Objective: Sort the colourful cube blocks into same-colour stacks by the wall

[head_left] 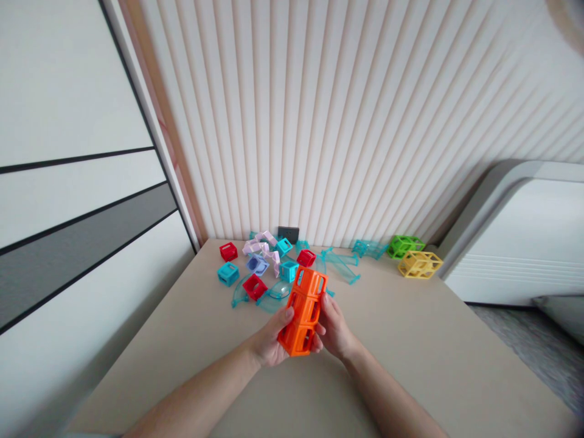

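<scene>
A stack of three orange open-frame cubes (pixel 305 310) is held tilted above the beige table (pixel 410 353), in the middle of the view. My left hand (pixel 272 339) grips the lower left side of the stack, thumb on the front. My right hand (pixel 334 327) closes on the stack's right side, fingers wrapped round its lower cubes. Just beyond the stack lie clear teal curved track pieces (pixel 274 298).
Loose pieces lie at the table's far edge: red cubes (pixel 229 251), cyan cubes (pixel 227 274), lilac pieces (pixel 261 246), more teal tracks (pixel 342 264), a green frame (pixel 404 246) and a yellow frame (pixel 420 264). A ribbed wall stands behind; a white cabinet (pixel 524 243) stands right.
</scene>
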Motion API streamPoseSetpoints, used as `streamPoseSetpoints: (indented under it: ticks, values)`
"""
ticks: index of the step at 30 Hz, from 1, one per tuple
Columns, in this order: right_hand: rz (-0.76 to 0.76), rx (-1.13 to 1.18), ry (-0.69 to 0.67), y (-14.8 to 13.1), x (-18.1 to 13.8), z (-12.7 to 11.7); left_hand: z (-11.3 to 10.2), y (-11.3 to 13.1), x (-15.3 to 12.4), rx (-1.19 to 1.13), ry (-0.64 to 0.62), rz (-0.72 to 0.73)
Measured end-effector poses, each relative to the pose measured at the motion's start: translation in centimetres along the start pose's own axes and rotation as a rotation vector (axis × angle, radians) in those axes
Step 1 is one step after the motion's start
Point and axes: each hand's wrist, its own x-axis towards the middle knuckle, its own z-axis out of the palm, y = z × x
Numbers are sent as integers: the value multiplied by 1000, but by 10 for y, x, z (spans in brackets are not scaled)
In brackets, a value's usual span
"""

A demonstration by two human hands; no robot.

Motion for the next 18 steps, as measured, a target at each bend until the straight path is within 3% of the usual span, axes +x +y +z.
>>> streamPoseSetpoints:
  ticks: [11,18]
  values:
    - [51,37,30,0,4,1,5,-1,5,28,69,89]
    - [6,23,45,2,4,3,5,-4,3,-10,82,91]
